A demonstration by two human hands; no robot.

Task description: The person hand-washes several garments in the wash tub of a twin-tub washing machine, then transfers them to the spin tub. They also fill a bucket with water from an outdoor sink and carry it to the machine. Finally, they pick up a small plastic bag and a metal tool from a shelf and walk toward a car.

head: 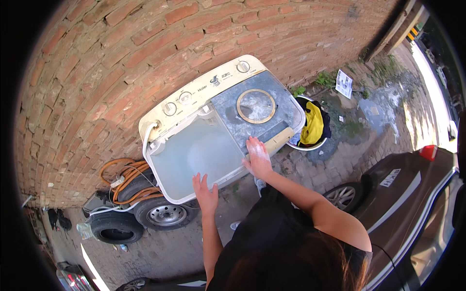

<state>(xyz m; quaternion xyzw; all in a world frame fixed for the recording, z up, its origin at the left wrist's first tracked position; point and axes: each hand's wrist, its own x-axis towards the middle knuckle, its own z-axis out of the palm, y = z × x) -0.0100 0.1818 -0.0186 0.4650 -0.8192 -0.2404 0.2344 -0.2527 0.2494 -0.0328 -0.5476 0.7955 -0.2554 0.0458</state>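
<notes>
A cream Haier twin-tub washing machine (198,92) stands against the brick wall. Cloudy water (198,152) fills its left tub, whose lid is not over it. My left hand (205,194) is at the tub's front rim with spread fingers and nothing in it; whether it touches the rim I cannot tell. My right hand (257,158) rests, fingers apart, on the front edge near the divider, beside the blue spin-side cover (262,102) with its round lid. Three knobs sit on the panel, and a white hose (146,138) enters at its left end.
Right of the machine is a metal basin (313,147) of yellow and dark clothes (312,123). Car tyres (116,227) and a coiled orange hose (125,178) lie at left. A dark car (386,192) stands close on the right. A printed sheet (343,84) lies by the wall.
</notes>
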